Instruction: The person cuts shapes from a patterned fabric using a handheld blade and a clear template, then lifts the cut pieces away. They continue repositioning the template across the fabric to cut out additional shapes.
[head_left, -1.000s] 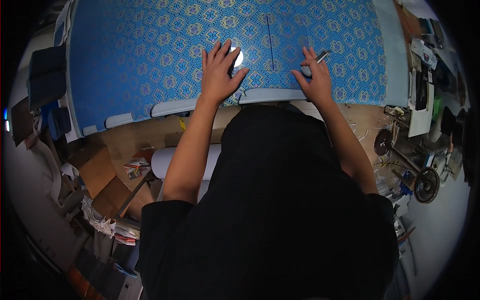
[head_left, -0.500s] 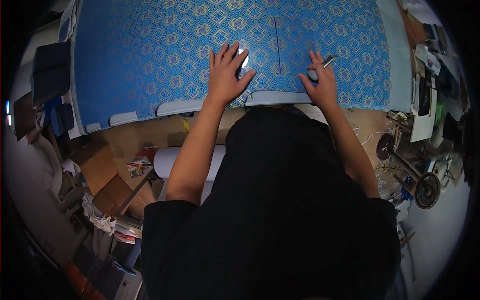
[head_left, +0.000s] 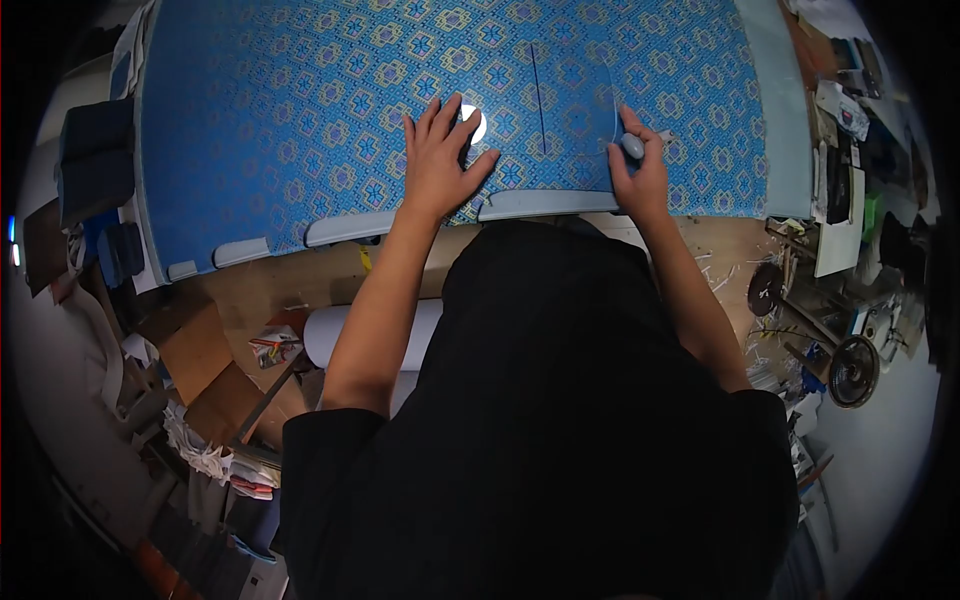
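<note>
Blue patterned fabric point(head_left: 330, 130) covers the table in front of me. My left hand point(head_left: 437, 160) lies on it palm down, fingers spread, beside a bright white spot point(head_left: 475, 126). A dark straight line point(head_left: 538, 98) runs on the fabric between my two hands. My right hand point(head_left: 645, 175) is curled around a tool with a rounded grey end point(head_left: 632, 147); its pale shaft sticks out past the fingers on the right. Thumb and forefinger of that hand are right at a faint curved edge of what looks like a clear sheet point(head_left: 578, 110) on the fabric.
Pale rolled strips point(head_left: 545, 203) lie along the table's near edge. A light-coloured roll point(head_left: 330, 335) and an open cardboard box point(head_left: 190, 340) stand on the floor at left. At right are a wheel-like round object point(head_left: 854, 371), scraps and stacked clutter.
My right hand has turned, bringing the grey end of the tool up and hiding most of its metal shaft. The left hand stays spread on the fabric. The whole view has shifted slightly.
</note>
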